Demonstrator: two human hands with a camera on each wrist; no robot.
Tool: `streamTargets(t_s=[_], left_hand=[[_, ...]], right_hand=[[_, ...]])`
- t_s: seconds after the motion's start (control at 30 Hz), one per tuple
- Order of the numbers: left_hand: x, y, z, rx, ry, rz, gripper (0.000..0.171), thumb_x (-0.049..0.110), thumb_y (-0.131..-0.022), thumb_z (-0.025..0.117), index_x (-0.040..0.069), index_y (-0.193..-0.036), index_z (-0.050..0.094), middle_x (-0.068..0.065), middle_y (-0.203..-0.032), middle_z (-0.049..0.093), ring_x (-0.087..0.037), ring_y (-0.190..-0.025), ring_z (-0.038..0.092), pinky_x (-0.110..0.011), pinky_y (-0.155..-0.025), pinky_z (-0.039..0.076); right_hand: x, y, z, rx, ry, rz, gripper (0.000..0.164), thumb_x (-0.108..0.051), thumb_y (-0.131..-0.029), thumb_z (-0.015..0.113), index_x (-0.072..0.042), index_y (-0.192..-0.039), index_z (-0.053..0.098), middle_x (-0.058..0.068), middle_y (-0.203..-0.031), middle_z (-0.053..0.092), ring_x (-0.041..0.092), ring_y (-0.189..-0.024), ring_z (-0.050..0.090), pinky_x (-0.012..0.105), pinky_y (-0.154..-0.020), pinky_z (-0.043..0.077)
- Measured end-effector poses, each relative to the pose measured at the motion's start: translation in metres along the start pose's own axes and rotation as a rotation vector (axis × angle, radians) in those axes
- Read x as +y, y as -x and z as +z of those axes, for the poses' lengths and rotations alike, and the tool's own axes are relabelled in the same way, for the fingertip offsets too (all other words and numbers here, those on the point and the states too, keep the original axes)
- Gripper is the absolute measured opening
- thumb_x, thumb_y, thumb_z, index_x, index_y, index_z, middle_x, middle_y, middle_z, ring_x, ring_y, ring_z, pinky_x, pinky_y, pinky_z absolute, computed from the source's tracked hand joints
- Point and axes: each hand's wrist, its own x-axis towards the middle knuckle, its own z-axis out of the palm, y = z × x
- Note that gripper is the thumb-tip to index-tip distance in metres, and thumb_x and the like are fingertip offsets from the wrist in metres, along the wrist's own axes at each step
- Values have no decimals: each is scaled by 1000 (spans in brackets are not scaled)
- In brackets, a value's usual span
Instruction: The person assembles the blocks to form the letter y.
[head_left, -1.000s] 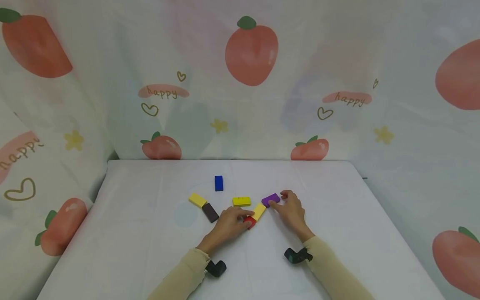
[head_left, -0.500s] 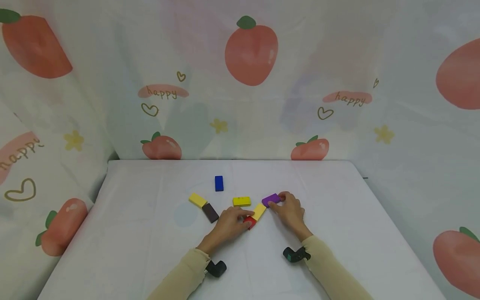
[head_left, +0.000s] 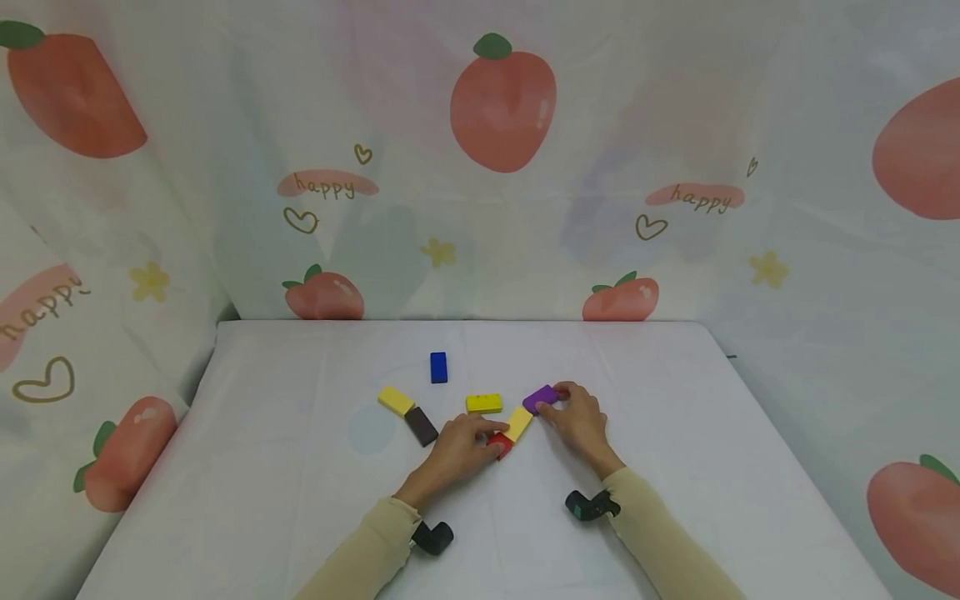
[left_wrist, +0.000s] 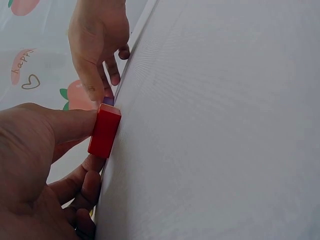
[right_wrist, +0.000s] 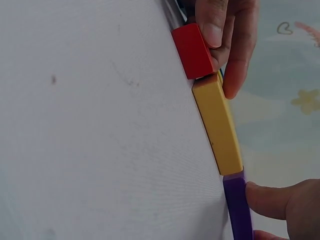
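My left hand (head_left: pixel 461 450) pinches a red block (right_wrist: pixel 192 50), thumb on one side and fingers on the other, low at the white table. Its index fingertip reaches the near end of a light yellow block (head_left: pixel 518 424). That block lies end to end with the red one. At its far end sits a purple block (head_left: pixel 540 399), tilted up to the right. Thumb and index finger of my right hand (head_left: pixel 579 423) grip the purple block at its right end. In the right wrist view the red, yellow and purple blocks form a slightly bending row.
A bright yellow block (head_left: pixel 483 403) lies just behind the row. Left of my left hand a dark brown block (head_left: pixel 422 426) meets another light yellow block (head_left: pixel 395 401) at its corner. Farther back stands a blue block (head_left: pixel 438 367) on the white tabletop (head_left: pixel 300 500).
My right index finger has come down onto the purple block, which has turned slightly and shifted a little toward the light yellow block. The left hand stays in place on the red block.
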Motion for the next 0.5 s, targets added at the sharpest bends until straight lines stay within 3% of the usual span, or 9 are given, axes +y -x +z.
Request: streamTargets(t_s=[0.5], left_hand=[[0,0,1,1,7,-3,30,29,-91,70,31,-120,71,8,-94,64,-11,-87,48,-27,-76,38]], right_hand=[[1,-5,1,-5,-10,-42,50,-31,-90,69,-8,-133,55,15,-129,60,35,-123,51,57,-100,28]])
